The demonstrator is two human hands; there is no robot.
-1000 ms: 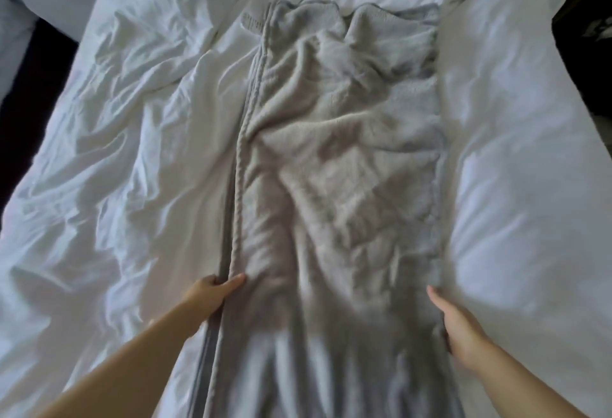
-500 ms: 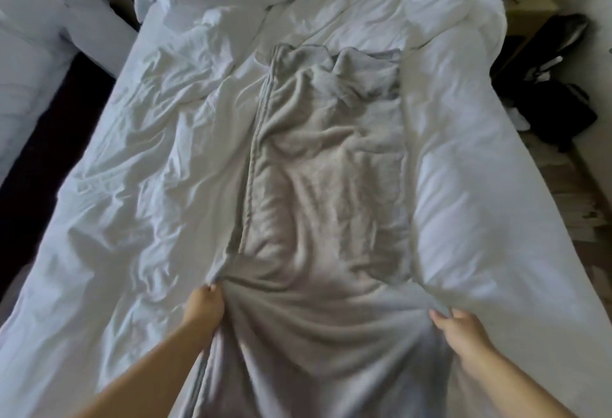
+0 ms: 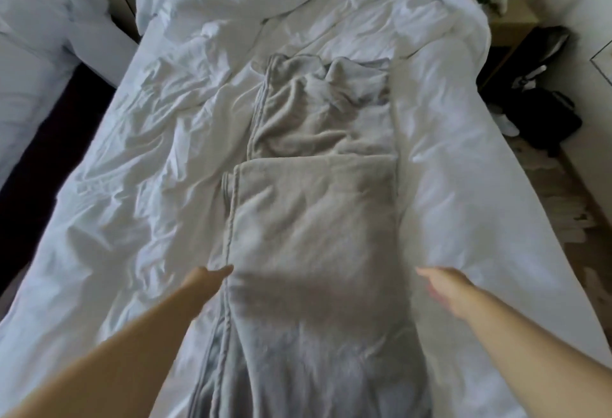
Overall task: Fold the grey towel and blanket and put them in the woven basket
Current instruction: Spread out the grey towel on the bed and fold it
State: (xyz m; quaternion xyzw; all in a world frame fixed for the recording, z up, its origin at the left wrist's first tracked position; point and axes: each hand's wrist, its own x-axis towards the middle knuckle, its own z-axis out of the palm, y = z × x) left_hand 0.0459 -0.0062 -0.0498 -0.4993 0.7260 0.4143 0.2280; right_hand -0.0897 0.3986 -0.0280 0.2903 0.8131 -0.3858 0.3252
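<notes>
A grey fleece blanket (image 3: 314,219) lies lengthwise down the middle of a white bed. Its near part is folded forward over itself, with the folded edge running across at mid-length; the far end is rumpled. My left hand (image 3: 208,280) is at the blanket's left corded edge, fingers extended and holding nothing. My right hand (image 3: 442,288) hovers just off the right edge, fingers apart and blurred by motion. No woven basket or separate towel is in view.
The white duvet (image 3: 132,169) is creased all over the bed. A second white bed (image 3: 36,40) stands at the left across a dark gap. At the right are a wooden nightstand (image 3: 510,20) and black bags (image 3: 543,109) on the floor.
Both hands gripped the blanket's near edges, threw that part forward over the middle, then let go and drew back. The camera view has pulled back, showing more of the room.
</notes>
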